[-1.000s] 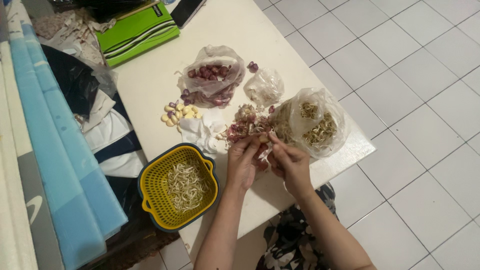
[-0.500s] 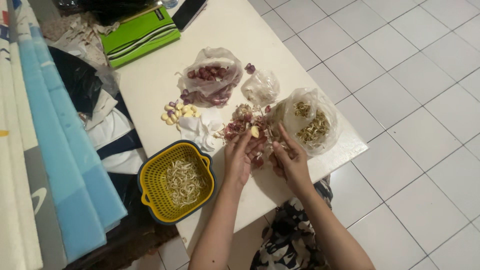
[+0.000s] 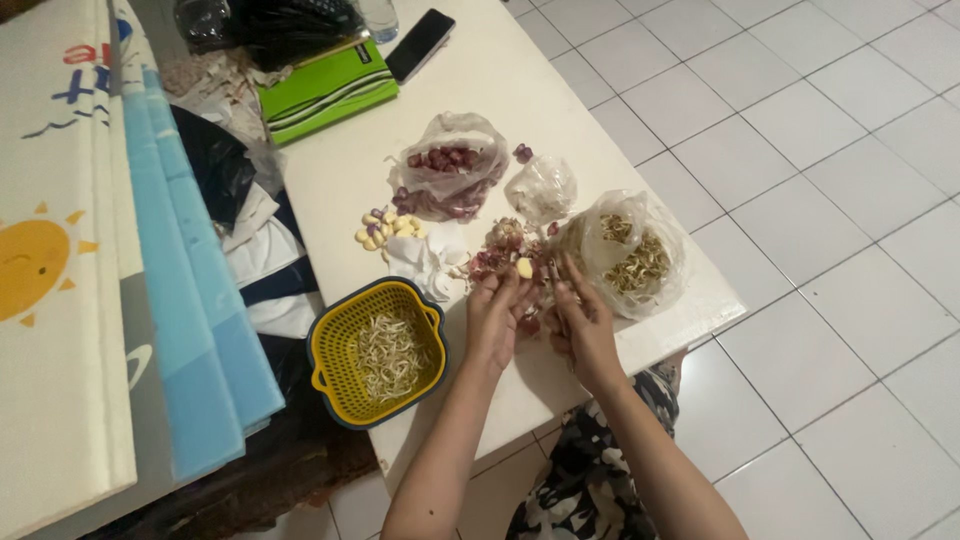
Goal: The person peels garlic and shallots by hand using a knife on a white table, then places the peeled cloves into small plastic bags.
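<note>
My left hand pinches a pale garlic clove at its fingertips, above a heap of reddish and white peels on the white table. My right hand is just beside it, fingers curled towards the clove; what it holds, if anything, is hidden. Right of my hands lies a clear bag of bean sprouts. A small pile of peeled garlic cloves sits to the left of the peels.
A yellow basket of bean sprouts stands at the table's near left edge. Farther back are a bag of shallots, a small clear bag, a green box and a phone. Foam mats lean at left; tiled floor at right.
My hands have drawn slightly apart and nearer to me, and the pale clove now shows at my left fingertips. The view has shifted a little.
</note>
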